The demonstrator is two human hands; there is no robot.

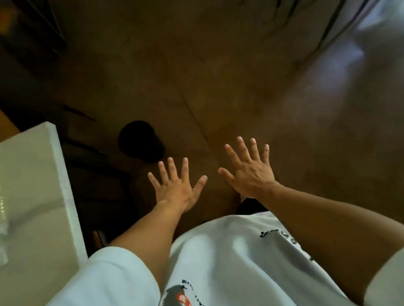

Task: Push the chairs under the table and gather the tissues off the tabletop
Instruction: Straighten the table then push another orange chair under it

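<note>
While a white shirt fills the foreground, left hand and right hand spread flat, fingers splayed, holding nothing above brown floor. Pale glossy surface sits left; blurred dark chairs stand farther off.

The head camera looked straight down at a brown floor. Both arms reached forward from a white printed T-shirt. The left hand and the right hand were held side by side, apart from each other, palms down, fingers straight and spread, holding nothing. At the left edge stood the pale tabletop, its corner towards the floor. Beside it, in shadow, were dark slats, perhaps a chair; the blur made that uncertain. A dark round object lay on the floor just beyond the left hand's fingertips.
</note>
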